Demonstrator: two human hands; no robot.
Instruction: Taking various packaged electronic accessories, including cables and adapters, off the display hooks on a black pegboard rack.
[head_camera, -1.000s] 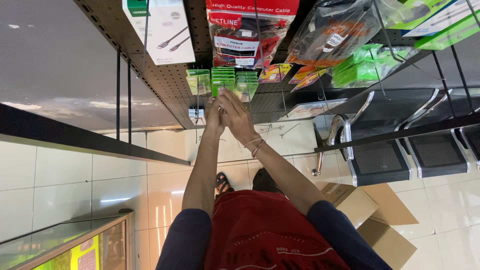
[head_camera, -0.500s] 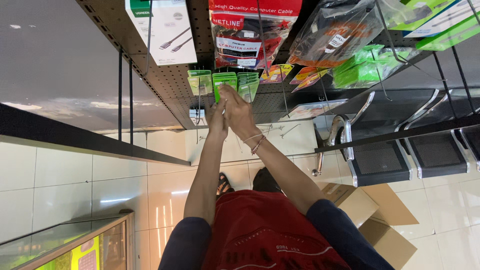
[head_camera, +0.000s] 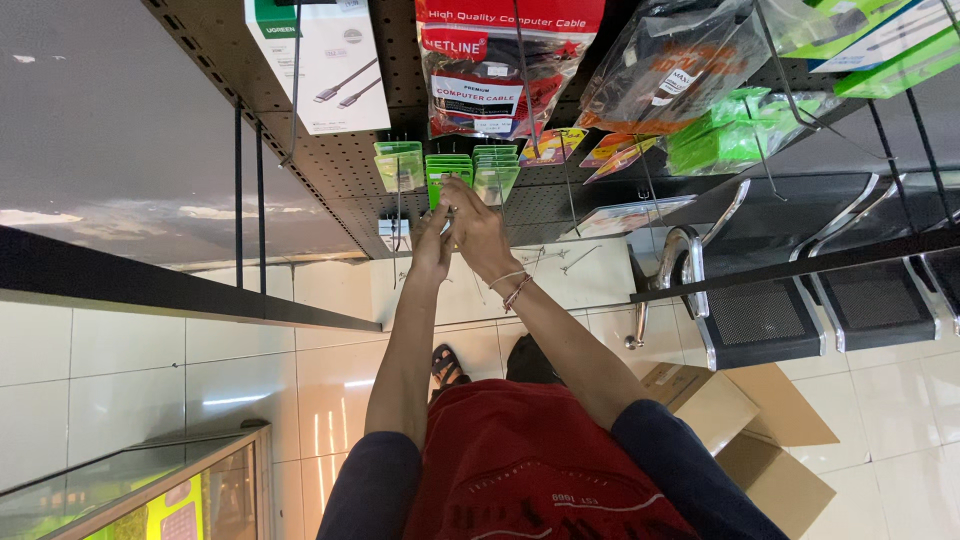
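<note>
Hands, two: left hand (head_camera: 432, 245), right hand (head_camera: 478, 225), on three green packet stacks (head_camera: 449, 172).

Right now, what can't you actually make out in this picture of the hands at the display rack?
- Head view: what the right hand grips, hidden by its own fingers; it touches the green packets.
- Head view: whether the left hand holds anything; it is turned away.
- Head view: the white box and red cable bag, tops cut by the upper edge.
- Head view: the cardboard box, partly behind the right arm.
</note>
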